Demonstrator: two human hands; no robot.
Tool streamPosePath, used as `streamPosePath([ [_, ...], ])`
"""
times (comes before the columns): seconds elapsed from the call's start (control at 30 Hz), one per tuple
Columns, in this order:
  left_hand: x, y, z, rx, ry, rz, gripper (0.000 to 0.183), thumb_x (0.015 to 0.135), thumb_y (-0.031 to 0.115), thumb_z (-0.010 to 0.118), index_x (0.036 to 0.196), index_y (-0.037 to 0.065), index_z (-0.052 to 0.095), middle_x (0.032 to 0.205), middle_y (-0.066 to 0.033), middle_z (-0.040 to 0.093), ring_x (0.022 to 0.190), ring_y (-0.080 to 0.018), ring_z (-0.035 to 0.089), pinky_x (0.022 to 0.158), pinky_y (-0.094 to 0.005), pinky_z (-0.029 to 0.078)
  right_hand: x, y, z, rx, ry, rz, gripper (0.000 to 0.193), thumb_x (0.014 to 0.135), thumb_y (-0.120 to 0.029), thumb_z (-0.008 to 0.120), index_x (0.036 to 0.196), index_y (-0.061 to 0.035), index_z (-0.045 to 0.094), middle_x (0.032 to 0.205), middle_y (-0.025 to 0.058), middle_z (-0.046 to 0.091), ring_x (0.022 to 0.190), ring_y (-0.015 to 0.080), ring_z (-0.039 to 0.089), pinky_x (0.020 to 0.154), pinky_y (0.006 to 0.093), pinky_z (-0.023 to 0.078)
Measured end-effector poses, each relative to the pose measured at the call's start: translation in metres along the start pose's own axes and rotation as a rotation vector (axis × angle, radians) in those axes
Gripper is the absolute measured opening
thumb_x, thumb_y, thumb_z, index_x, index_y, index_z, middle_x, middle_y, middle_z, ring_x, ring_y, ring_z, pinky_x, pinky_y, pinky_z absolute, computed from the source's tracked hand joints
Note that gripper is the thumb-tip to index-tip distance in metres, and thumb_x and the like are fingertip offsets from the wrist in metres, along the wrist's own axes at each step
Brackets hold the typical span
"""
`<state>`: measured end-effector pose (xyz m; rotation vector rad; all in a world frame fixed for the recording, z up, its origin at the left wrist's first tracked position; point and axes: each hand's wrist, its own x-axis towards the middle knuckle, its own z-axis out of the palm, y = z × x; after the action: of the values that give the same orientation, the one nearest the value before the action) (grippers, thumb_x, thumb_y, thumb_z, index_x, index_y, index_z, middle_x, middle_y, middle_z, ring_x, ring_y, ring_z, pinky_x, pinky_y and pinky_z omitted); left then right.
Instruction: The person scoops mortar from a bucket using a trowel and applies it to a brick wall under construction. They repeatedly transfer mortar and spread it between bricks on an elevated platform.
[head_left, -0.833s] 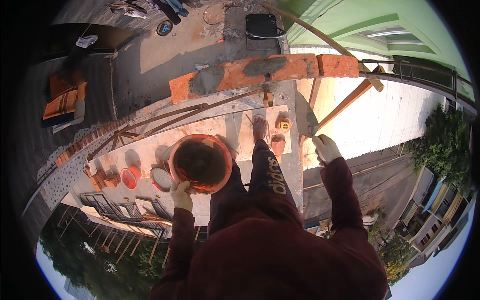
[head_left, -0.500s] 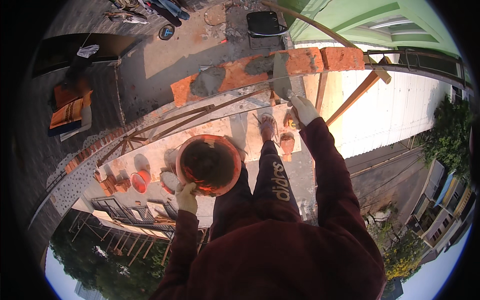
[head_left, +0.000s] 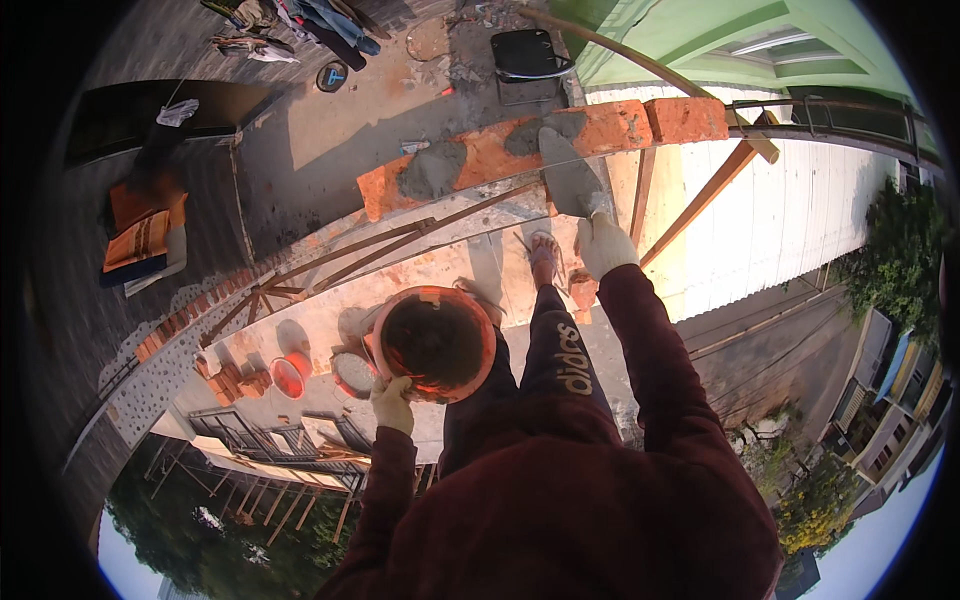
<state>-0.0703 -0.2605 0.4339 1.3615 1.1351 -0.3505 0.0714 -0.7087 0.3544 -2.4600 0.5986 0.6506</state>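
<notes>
My left hand [head_left: 393, 404], in a pale glove, grips the rim of an orange bucket [head_left: 484, 372] with dark grey mortar [head_left: 430, 340] inside. The bucket is in front of my thighs. My right hand [head_left: 606, 247], gloved as well, is closed round the handle of a trowel [head_left: 570, 175]. Its broad grey blade points away from me, and the tip is at the near edge of a row of orange bricks [head_left: 490, 160]. Wet mortar [head_left: 432, 170] lies in patches on the bricks, one of them beside the blade tip. A thin string runs along the row.
Below are a wooden plank platform [head_left: 330, 300], a small orange bucket [head_left: 290, 375], a round pan [head_left: 352, 373] and stacked bricks [head_left: 228, 384]. Wooden braces [head_left: 380, 240] cross under the wall. A black chair [head_left: 530, 55] stands beyond it; a white corrugated roof [head_left: 760, 220] lies to the right.
The trowel has drawn back toward me off the bricks, and its blade now shows broader. The bucket stays in my left hand, and the whole view has shifted slightly.
</notes>
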Motion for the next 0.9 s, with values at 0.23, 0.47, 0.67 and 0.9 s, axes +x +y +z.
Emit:
streamPosePath([
  [0.23,0.008,0.008,0.005,0.03,0.026,0.037,0.016,0.081,-0.005,0.067,0.082,0.009,0.059,0.075,-0.002,0.061,0.061,-0.0135,0.059,0.054,-0.0271,0.047,0.028,-0.022,-0.011,-0.065,-0.001,0.104,0.045,0.103,-0.036,0.044,0.114,0.003,0.064,0.105,0.0316,0.071,0.101,0.0457,0.07,0.091,0.0553,0.054],
  [0.47,0.026,0.005,-0.019,0.055,-0.018,0.062,0.013,0.082,-0.004,0.067,0.085,0.007,0.059,0.075,-0.0021,0.06,0.061,-0.0139,0.058,0.055,-0.027,0.048,0.016,-0.024,-0.014,0.323,-0.124,0.105,0.041,0.103,-0.034,0.043,0.111,0.0009,0.063,0.102,0.0345,0.069,0.097,0.0475,0.069,0.086,0.0574,0.053],
  [0.67,0.023,0.015,-0.007,0.104,-0.054,0.027,0.013,0.083,-0.004,0.067,0.085,0.007,0.06,0.076,-0.0016,0.061,0.063,-0.0127,0.058,0.057,-0.0259,0.047,0.026,-0.003,0.093,0.231,0.077,-0.026,0.039,0.103,-0.036,0.044,0.109,-0.0009,0.06,0.092,0.0337,0.069,0.088,0.0508,0.068,0.083,0.0587,0.052],
  [0.9,0.017,0.013,-0.011,0.151,-0.077,0.034,0.011,0.083,-0.004,0.067,0.085,0.007,0.063,0.077,0.0002,0.062,0.064,-0.0103,0.056,0.059,-0.0237,0.044,0.008,0.025,0.014,0.457,-0.034,0.155,0.039,0.102,-0.035,0.047,0.106,0.0015,0.059,0.088,0.0312,0.07,0.088,0.0475,0.069,0.081,0.0554,0.053],
])
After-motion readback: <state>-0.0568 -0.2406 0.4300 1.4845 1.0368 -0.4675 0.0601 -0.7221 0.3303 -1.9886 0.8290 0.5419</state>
